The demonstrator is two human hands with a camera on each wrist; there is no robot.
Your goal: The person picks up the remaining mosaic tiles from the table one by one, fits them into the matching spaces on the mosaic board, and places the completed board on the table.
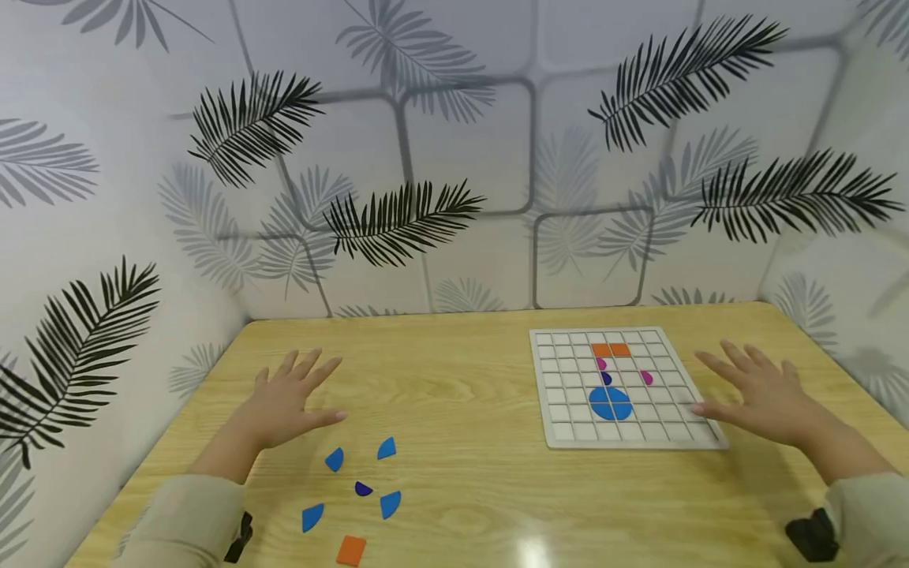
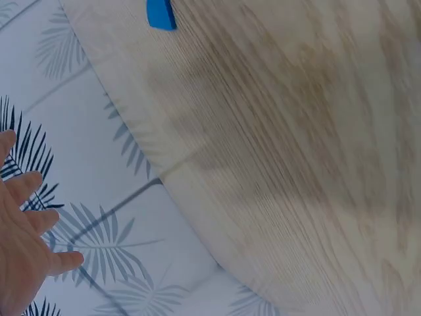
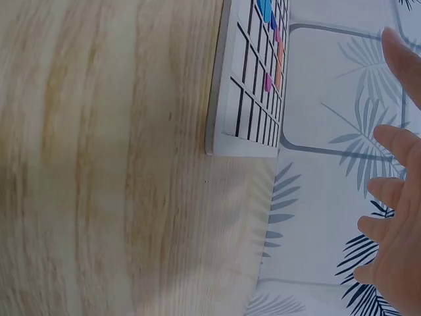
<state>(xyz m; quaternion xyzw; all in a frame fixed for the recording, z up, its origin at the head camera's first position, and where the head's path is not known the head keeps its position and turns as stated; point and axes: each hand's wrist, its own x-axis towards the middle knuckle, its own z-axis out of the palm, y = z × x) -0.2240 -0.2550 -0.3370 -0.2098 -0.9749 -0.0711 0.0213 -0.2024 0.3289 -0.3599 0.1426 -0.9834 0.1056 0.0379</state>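
My left hand [image 1: 289, 406] hovers over the left part of the table with its fingers spread, holding nothing. Below it lie several loose blue quarter-circle pieces [image 1: 390, 504], a dark blue half-circle piece [image 1: 363, 489] and an orange square [image 1: 351, 551]. Fingers spread too, my right hand [image 1: 770, 398] is raised beside the right edge of a white grid board [image 1: 568, 432]. On the board sit two orange squares [image 1: 610, 349], a blue circle [image 1: 611, 403] made of quarter pieces, a dark blue piece [image 1: 607, 379] and two magenta pieces [image 1: 647, 378]. Both hands look empty in the wrist views.
The wood-grain table [image 1: 469, 489] meets a wall covering [image 1: 469, 260] with leaf prints at its back and sides. A black strap piece [image 1: 813, 535] shows by the right sleeve, another [image 1: 239, 538] by the left sleeve.
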